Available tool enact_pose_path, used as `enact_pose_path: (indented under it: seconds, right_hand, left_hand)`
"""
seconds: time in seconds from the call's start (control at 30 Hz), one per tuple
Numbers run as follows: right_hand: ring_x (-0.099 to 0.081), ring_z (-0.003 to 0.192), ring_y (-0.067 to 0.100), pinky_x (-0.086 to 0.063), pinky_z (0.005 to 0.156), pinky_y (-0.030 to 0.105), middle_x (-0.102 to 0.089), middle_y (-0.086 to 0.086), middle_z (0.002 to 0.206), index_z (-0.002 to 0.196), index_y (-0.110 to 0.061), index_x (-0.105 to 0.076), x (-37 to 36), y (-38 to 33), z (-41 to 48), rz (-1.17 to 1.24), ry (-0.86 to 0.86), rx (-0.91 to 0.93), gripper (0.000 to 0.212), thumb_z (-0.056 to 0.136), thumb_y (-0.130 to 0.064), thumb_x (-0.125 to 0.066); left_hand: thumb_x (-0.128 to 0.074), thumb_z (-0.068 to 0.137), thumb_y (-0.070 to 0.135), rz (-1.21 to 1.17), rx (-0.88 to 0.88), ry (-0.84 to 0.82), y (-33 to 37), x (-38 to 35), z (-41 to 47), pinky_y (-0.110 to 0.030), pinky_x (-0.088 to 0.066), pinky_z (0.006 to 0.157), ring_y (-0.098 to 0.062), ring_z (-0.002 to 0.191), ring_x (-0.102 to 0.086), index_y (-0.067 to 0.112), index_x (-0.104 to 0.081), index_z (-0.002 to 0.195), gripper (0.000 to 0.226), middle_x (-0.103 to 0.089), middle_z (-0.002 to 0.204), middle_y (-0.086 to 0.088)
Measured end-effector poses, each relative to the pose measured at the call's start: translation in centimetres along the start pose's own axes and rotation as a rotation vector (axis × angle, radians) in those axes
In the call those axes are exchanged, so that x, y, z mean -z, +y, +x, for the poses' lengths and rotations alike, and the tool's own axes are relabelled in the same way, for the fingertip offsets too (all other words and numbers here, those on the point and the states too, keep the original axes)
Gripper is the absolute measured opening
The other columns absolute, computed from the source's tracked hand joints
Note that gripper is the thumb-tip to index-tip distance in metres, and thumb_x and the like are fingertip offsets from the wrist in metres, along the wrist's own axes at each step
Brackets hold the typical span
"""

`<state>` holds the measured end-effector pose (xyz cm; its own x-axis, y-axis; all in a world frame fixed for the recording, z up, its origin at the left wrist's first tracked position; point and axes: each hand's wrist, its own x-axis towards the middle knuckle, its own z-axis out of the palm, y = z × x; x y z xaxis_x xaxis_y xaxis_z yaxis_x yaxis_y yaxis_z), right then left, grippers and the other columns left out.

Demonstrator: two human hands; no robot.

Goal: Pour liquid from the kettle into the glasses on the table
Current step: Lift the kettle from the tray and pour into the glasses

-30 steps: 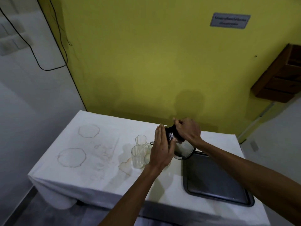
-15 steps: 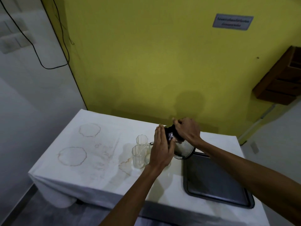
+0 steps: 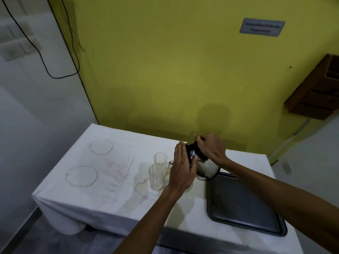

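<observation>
A shiny steel kettle [image 3: 207, 168] is tilted to the left over the table, its small spout [image 3: 171, 163] above the near clear glass [image 3: 156, 177]. A thin stream runs from the spout into that glass. A second clear glass [image 3: 160, 158] stands just behind it. My right hand [image 3: 211, 148] grips the kettle's black handle on top. My left hand [image 3: 182, 168] lies flat, fingers straight, against the lid side of the kettle. Another glass behind my left hand is mostly hidden.
The white tablecloth [image 3: 82, 191] carries brown ring stains [image 3: 81, 176] on the left. A dark metal tray [image 3: 242, 204] lies at the right front. A yellow wall [image 3: 165, 70] stands right behind the table, with a wooden rack [image 3: 317, 90] at the right.
Hands, kettle and glasses keep the same pose. Only the camera view shifts slightly.
</observation>
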<state>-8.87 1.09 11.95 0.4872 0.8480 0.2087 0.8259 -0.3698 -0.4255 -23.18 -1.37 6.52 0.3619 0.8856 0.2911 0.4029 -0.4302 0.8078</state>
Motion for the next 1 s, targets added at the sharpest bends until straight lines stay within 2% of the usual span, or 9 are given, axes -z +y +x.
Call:
enact_pose_path:
  seconds: [0.27, 0.37, 0.47, 0.53, 0.63, 0.73, 0.9, 1.0]
  right_hand:
    - [-0.061, 0.051, 0.031, -0.052, 0.058, 0.037, -0.055, 0.008, 0.048, 0.056, -0.004, -0.060, 0.20, -0.26, 0.07, 0.017, 0.000, 0.013, 0.063, 0.092, -0.054, -0.046]
    - [-0.059, 0.048, 0.029, -0.050, 0.056, 0.035, -0.049, 0.003, 0.045, 0.055, -0.004, -0.060, 0.31, -0.35, 0.11, 0.023, -0.004, 0.019, 0.063, 0.094, -0.052, -0.048]
    - [-0.059, 0.047, 0.028, -0.051, 0.055, 0.036, -0.050, 0.003, 0.044, 0.054, -0.005, -0.061, 0.36, -0.37, 0.07, 0.017, 0.003, 0.020, 0.062, 0.093, -0.053, -0.049]
    - [-0.054, 0.043, 0.024, -0.050, 0.053, 0.034, -0.047, 0.002, 0.043, 0.054, -0.004, -0.061, 0.36, -0.37, 0.06, 0.022, 0.003, 0.025, 0.061, 0.093, -0.050, -0.050]
    - [-0.048, 0.041, 0.021, -0.047, 0.051, 0.032, -0.044, 0.000, 0.043, 0.054, -0.004, -0.060, 0.44, -0.41, 0.04, 0.023, -0.002, 0.030, 0.060, 0.093, -0.048, -0.051]
    - [-0.051, 0.044, 0.025, -0.048, 0.053, 0.034, -0.046, 0.003, 0.045, 0.054, -0.004, -0.058, 0.53, -0.43, 0.02, 0.017, -0.005, 0.031, 0.060, 0.092, -0.049, -0.049]
    - [-0.058, 0.045, 0.028, -0.052, 0.053, 0.035, -0.057, 0.010, 0.048, 0.057, -0.004, -0.063, 0.50, -0.37, -0.04, 0.045, -0.004, 0.039, 0.058, 0.092, -0.049, -0.050]
    - [-0.054, 0.043, 0.024, -0.051, 0.053, 0.034, -0.055, 0.006, 0.046, 0.057, -0.006, -0.064, 0.49, -0.29, -0.09, 0.051, 0.008, 0.040, 0.058, 0.093, -0.048, -0.051]
  left_hand:
    - [-0.023, 0.092, 0.063, -0.016, -0.002, 0.005, 0.24, 0.24, 0.07, -0.026, -0.014, 0.117, -0.017, 0.148, -0.010, 0.006, -0.015, 0.153, 0.084, -0.015, 0.161, -0.008]
    - [-0.029, 0.095, 0.059, -0.016, 0.004, 0.008, 0.40, 0.35, 0.11, -0.028, -0.016, 0.117, -0.017, 0.148, -0.010, 0.006, -0.015, 0.152, 0.079, -0.015, 0.161, -0.008]
    - [-0.043, 0.100, 0.040, -0.017, 0.008, -0.001, 0.39, 0.39, 0.10, -0.030, -0.017, 0.118, -0.016, 0.148, -0.009, 0.007, -0.015, 0.153, 0.068, -0.015, 0.161, -0.007]
    - [-0.044, 0.100, 0.036, -0.018, 0.002, 0.001, 0.32, 0.37, 0.09, -0.031, -0.017, 0.118, -0.016, 0.148, -0.009, 0.006, -0.015, 0.153, 0.067, -0.014, 0.161, -0.007]
    - [-0.044, 0.100, 0.036, -0.014, 0.000, 0.004, 0.24, 0.36, 0.08, -0.023, -0.013, 0.117, -0.015, 0.148, -0.008, 0.007, -0.015, 0.153, 0.067, -0.014, 0.161, -0.006]
    - [-0.043, 0.100, 0.037, -0.009, 0.003, 0.013, 0.29, 0.45, 0.01, -0.013, -0.008, 0.112, -0.013, 0.148, -0.009, 0.008, -0.015, 0.153, 0.067, -0.015, 0.161, -0.005]
    - [-0.038, 0.097, 0.044, -0.006, -0.002, 0.018, 0.20, 0.45, -0.06, -0.018, -0.011, 0.114, -0.015, 0.148, -0.010, 0.007, -0.016, 0.153, 0.070, -0.016, 0.161, -0.006]
    - [-0.031, 0.096, 0.053, -0.007, -0.016, 0.021, 0.18, 0.35, -0.18, -0.020, -0.012, 0.115, -0.016, 0.148, -0.011, 0.007, -0.017, 0.152, 0.075, -0.017, 0.160, -0.007]
